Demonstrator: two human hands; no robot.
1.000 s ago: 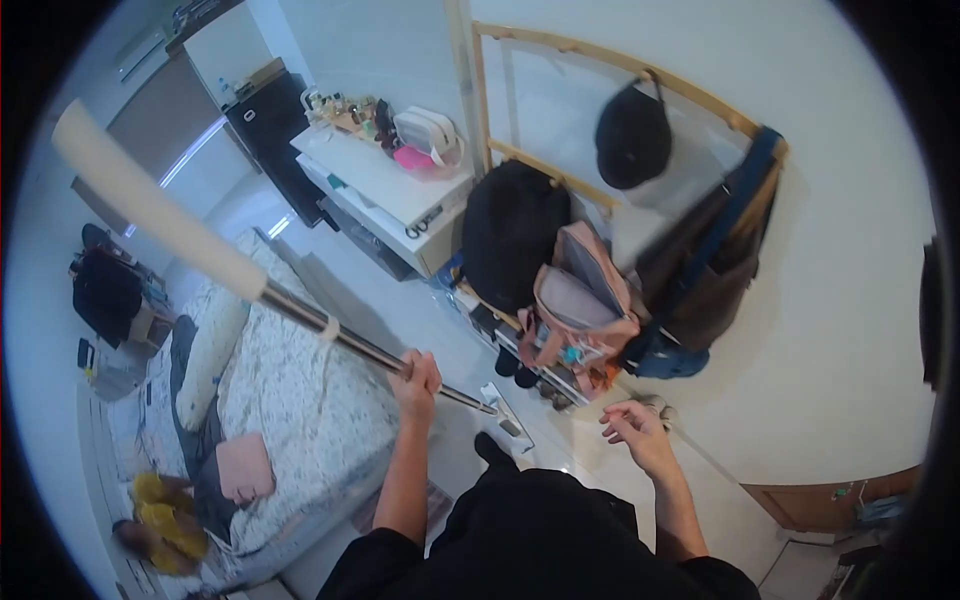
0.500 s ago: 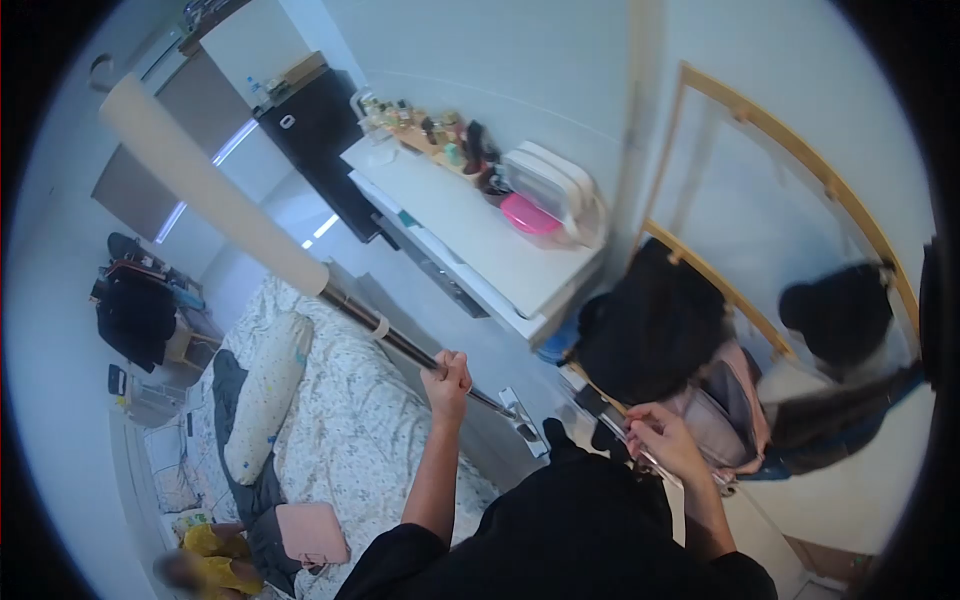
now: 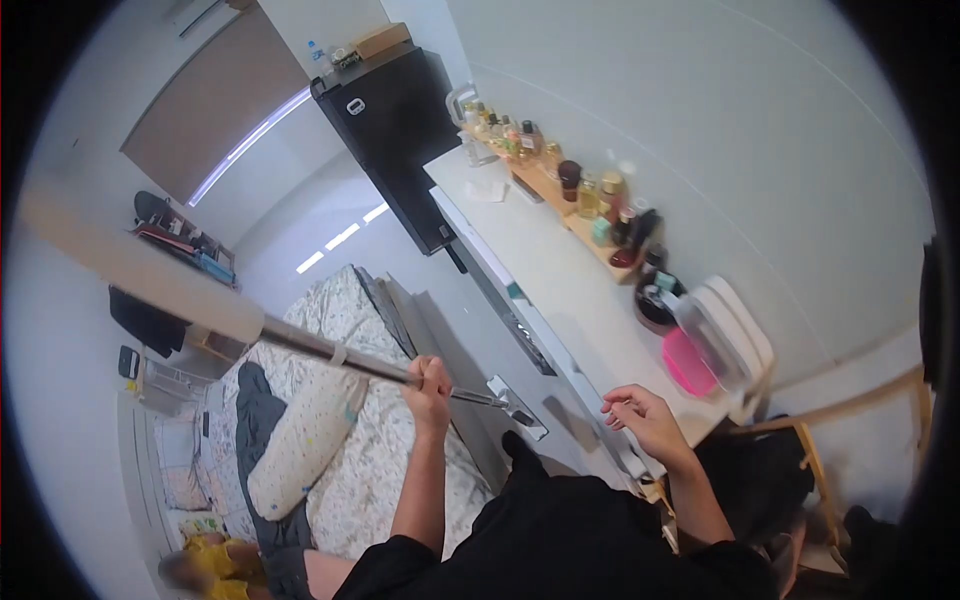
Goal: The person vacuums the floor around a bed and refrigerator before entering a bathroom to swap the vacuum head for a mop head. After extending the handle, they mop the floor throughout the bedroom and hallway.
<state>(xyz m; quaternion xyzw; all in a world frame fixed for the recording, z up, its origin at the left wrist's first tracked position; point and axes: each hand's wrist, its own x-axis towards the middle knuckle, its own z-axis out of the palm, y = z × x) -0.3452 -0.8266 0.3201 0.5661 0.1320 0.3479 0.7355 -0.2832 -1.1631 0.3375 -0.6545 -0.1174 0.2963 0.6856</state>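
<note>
My left hand (image 3: 430, 393) is wrapped round the metal pole of a flat mop (image 3: 310, 345). The mop's thick cream handle reaches up to the left, close to the camera and blurred. Its flat head (image 3: 518, 408) rests on the floor between the bed and the white table, just beyond my foot. Loosely bent, with nothing visible in its fingers, my right hand (image 3: 645, 425) hovers beside the front edge of the white table (image 3: 560, 290).
A bed (image 3: 390, 490) with a patterned bolster (image 3: 310, 440) lies left. A person in yellow (image 3: 215, 565) is at its lower end. Bottles (image 3: 590, 190) and a pink container (image 3: 688, 362) stand on the table. Beyond is a black fridge (image 3: 390, 130); a wooden-framed rack (image 3: 820, 470) stands right.
My view has turned right and moved further along the table. The mop's handle has tipped lower to the left, still in my left hand. My right hand has left the pink bag's side.
</note>
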